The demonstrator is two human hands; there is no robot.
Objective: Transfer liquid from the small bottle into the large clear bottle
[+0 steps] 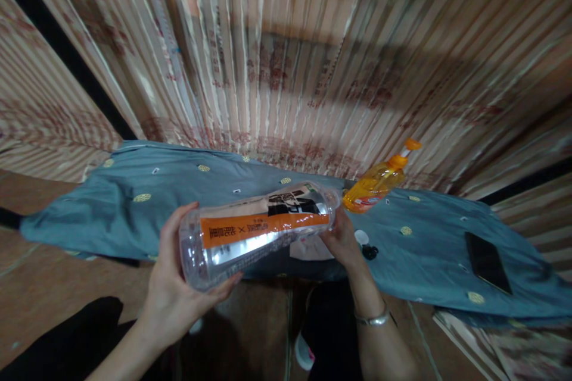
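Bottle (257,229) is held sideways in the air between both hands, above the near edge of a blue cloth (134,202) spread on the floor. It is clear plastic with an orange label band and a black-and-white print near the neck end; contents cannot be made out. Left hand (176,294) is cupped under the base end, thumb up along the side, fingers (223,286) curled round beneath and touching the plastic. Right hand (342,238) is set at the neck end, fingers closed against it (how tightly cannot be told, since the bottle hides most of them). A bangle (372,318) is worn on the right wrist. An orange bottle (378,184) with a pump top is seen tilted on the cloth, just beyond the right hand and apart from it. A white cap (361,237) and a small black item (370,252) lie on the cloth beside the right hand. A phone (487,262) lies flat on the cloth, well to the right. Striped curtain (313,59) fills the background.
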